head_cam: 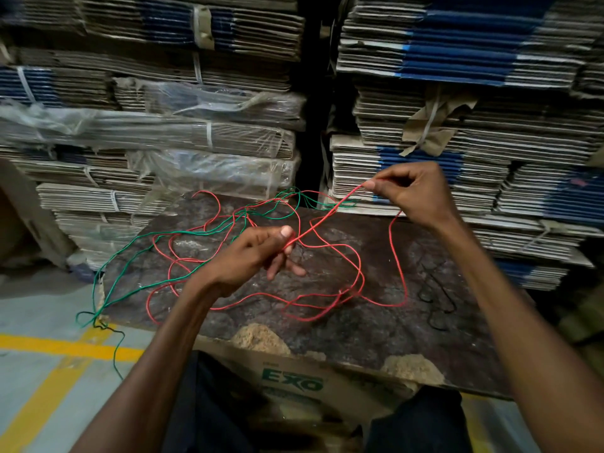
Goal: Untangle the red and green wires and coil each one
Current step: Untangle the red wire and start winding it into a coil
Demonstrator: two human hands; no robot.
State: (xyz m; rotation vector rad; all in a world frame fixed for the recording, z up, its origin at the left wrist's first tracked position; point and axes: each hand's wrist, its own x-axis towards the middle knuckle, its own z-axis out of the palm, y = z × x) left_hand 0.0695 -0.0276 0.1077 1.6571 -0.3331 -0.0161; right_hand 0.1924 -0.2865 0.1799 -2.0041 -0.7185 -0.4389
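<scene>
Left hand [253, 253]: red wire [327, 220] is pinched between thumb and forefinger, remaining fingers loosely extended.
Right hand [413, 194]: same strand pinched, at 2 o'clock.
Green wire [183, 233]: draped off board [376, 325] at 9 o'clock.

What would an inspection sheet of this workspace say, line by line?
Surface: dark worn board with chipped front edge, resting on a cardboard box.
Job's things: red wire and green wire lie tangled, neither coiled.
Clutter: thin black wire at the board's right.
Hands: left hand and right hand each pinch the red wire, a length stretched between them.
Cables: green wire hangs off the board's left edge toward the floor.
Surroundings: bundled flat cardboard stacks behind; yellow floor lines.
</scene>
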